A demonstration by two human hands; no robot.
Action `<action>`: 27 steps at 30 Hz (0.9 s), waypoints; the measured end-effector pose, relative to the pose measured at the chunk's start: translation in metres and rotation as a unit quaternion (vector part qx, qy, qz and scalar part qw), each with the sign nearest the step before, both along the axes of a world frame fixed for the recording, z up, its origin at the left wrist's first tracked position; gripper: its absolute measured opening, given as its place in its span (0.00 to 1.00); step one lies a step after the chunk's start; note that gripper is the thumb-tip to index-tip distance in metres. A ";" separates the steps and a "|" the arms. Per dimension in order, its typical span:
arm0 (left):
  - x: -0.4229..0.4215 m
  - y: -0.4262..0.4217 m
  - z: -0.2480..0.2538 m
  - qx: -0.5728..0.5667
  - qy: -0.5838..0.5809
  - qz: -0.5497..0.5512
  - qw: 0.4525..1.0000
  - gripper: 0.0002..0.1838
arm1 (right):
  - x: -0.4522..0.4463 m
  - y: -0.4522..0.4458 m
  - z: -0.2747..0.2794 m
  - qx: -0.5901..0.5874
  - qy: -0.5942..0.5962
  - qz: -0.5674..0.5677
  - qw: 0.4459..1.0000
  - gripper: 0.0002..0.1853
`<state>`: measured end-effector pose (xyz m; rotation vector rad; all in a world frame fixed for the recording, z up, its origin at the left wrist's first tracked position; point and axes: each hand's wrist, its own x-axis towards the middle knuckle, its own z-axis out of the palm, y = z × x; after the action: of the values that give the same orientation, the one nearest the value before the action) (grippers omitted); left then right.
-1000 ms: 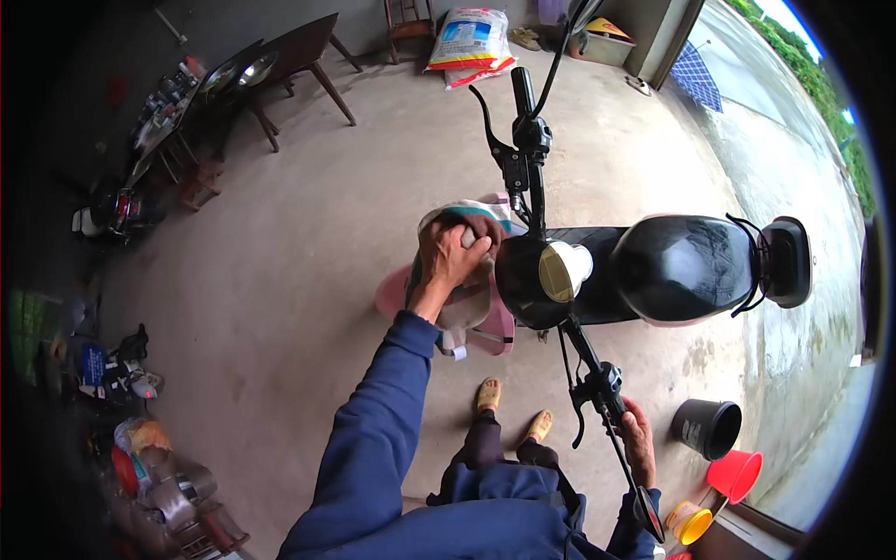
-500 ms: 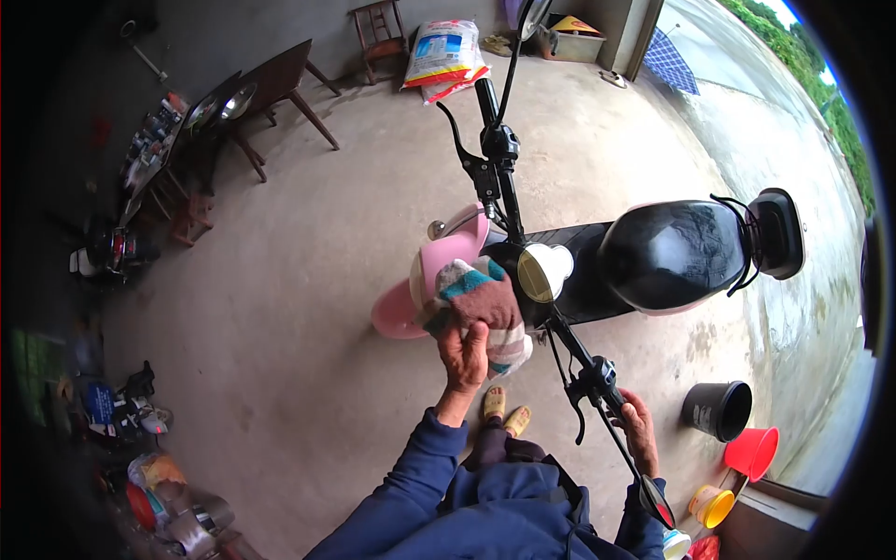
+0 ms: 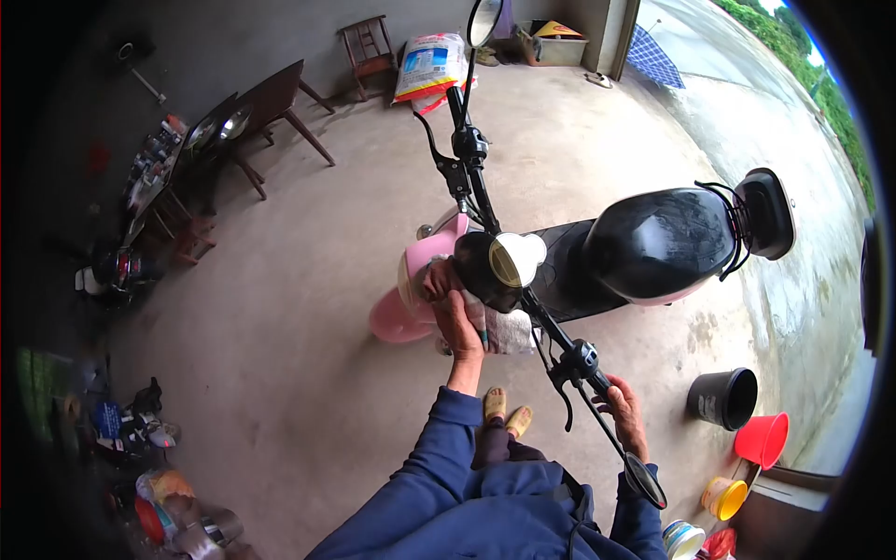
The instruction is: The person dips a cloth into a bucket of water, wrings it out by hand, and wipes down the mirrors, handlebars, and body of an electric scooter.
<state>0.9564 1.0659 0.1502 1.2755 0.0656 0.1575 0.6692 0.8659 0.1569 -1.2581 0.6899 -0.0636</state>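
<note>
A pink and black scooter (image 3: pixel 658 245) stands in front of me, its black seat to the right and its pink front fender (image 3: pixel 397 317) to the left. My left hand (image 3: pixel 455 327) holds a striped cloth (image 3: pixel 509 330) against the front, just below the round black headlight housing (image 3: pixel 483 271). Part of the cloth is hidden by that hand and the housing. At the near end of the handlebar (image 3: pixel 553 329), my right hand (image 3: pixel 623 416) has its fingers curled round the grip. A round mirror (image 3: pixel 645 480) hangs close to that hand.
Several buckets, among them a black one (image 3: pixel 723 399) and a red one (image 3: pixel 763 440), stand at the right. Stacked sacks (image 3: pixel 430 67) and a wooden chair (image 3: pixel 367 58) are at the back. A dark table (image 3: pixel 271 91) is at the upper left, with clutter (image 3: pixel 173 509) at the lower left.
My left hand has moved the cloth from the front panel's far side toward the near side, below the headlight housing. The handlebar has shifted left in view; my right hand remains at its grip.
</note>
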 end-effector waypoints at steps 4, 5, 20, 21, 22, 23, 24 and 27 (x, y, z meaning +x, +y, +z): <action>-0.026 -0.001 0.019 0.010 -0.002 -0.016 1.000 0.37 | 0.000 -0.002 -0.004 -0.022 -0.003 0.011 1.000 0.34; -0.032 -0.005 0.019 0.009 -0.005 -0.012 1.000 0.37 | 0.001 -0.004 -0.005 -0.023 -0.006 0.016 1.000 0.34; -0.002 0.016 -0.009 0.051 0.027 0.007 0.998 0.29 | -0.002 -0.004 -0.010 -0.027 0.000 0.012 1.000 0.33; -0.004 0.022 0.005 0.055 0.006 -0.002 0.998 0.28 | -0.002 -0.004 -0.010 -0.025 0.000 0.012 1.000 0.34; -0.002 0.028 0.018 0.058 -0.018 -0.011 0.998 0.28 | 0.000 -0.005 -0.010 -0.026 -0.005 0.015 1.000 0.34; 0.000 0.033 0.028 0.061 -0.040 -0.022 0.997 0.27 | 0.000 -0.004 -0.010 -0.029 -0.003 0.010 1.000 0.34; 0.008 0.038 0.037 0.073 -0.065 -0.028 0.995 0.29 | -0.002 -0.002 -0.008 -0.032 0.002 0.004 0.999 0.34; 0.044 0.037 0.087 0.063 -0.138 -0.088 0.984 0.30 | 0.001 0.000 0.000 -0.033 -0.003 0.000 0.999 0.35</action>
<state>1.0006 1.1032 0.2369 1.3679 -0.2989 0.1857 0.6699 0.8660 0.1573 -1.3205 0.6874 -0.0898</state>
